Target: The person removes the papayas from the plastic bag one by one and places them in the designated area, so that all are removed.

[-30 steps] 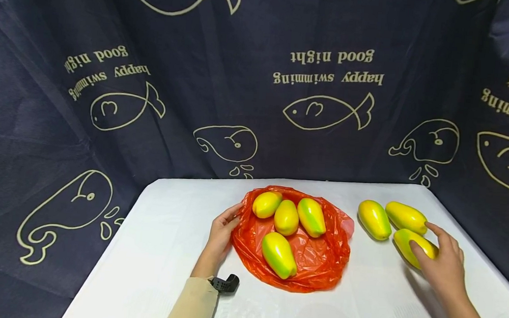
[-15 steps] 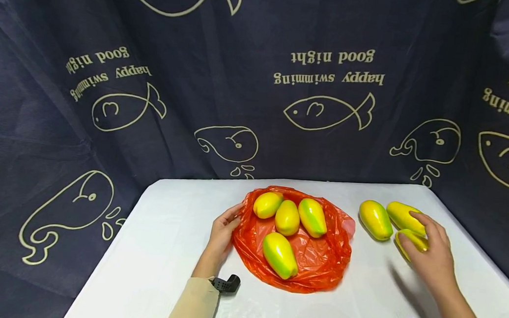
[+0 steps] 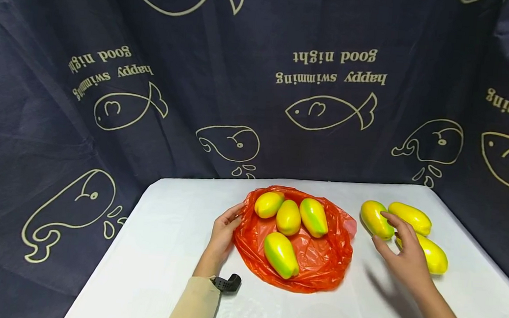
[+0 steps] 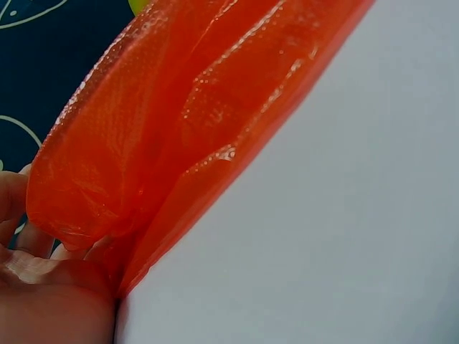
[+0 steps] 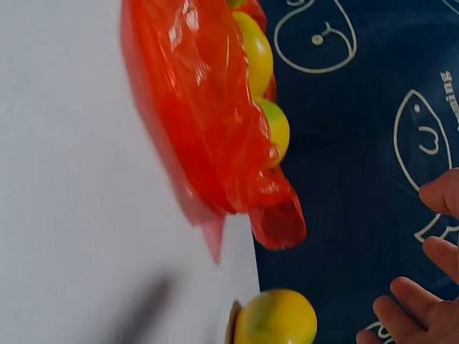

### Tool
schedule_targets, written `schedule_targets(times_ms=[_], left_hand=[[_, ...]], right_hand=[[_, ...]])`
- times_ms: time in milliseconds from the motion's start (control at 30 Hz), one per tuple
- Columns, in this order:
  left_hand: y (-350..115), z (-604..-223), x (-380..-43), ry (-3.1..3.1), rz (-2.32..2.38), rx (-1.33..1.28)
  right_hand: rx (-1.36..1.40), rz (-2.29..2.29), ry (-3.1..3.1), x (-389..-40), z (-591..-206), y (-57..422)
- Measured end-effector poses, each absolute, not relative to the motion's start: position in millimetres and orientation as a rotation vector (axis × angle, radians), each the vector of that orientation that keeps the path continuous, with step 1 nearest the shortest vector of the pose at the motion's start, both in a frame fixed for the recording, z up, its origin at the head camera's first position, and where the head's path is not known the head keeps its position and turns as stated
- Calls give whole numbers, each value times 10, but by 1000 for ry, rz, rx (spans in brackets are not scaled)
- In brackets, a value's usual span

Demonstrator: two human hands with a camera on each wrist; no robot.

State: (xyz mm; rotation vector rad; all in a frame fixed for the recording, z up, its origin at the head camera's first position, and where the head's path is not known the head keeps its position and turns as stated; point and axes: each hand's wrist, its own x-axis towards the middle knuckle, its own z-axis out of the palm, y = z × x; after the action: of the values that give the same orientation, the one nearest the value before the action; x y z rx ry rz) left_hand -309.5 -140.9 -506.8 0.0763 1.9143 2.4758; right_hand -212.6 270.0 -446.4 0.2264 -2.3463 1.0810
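Observation:
A red plastic bag (image 3: 324,267) lies spread with its mouth up, several yellow-green papayas (image 3: 281,254) inside it. At its left side my left hand (image 3: 223,230) holds the rim; in the left wrist view, the bag's film (image 4: 93,186) lies between thumb and fingers. My right hand (image 3: 402,258) hovers over the right part of the table, fingers spread and nothing held. It is nearest to three loose papayas: one at the left (image 3: 376,220), one at the back (image 3: 411,218) and one in front (image 3: 435,258), partly hidden behind the hand.
A white-covered table (image 3: 160,241) bears everything. Behind it and along both sides hangs a dark blue curtain (image 3: 224,78) with fish and whale drawings. Each wrist wears a black strap device (image 3: 228,283).
My right hand has moved left, away from the front papaya on the right, toward the left loose papaya. The left hand and the bag have stayed in place.

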Motion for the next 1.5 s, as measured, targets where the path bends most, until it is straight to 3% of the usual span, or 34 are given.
schedule_targets(times_ms=[1500], left_hand=[[-1411,-5069,-3095,1899,2496,100]], right_hand=[[628,1603,-2586,-2133,-4706,1733]])
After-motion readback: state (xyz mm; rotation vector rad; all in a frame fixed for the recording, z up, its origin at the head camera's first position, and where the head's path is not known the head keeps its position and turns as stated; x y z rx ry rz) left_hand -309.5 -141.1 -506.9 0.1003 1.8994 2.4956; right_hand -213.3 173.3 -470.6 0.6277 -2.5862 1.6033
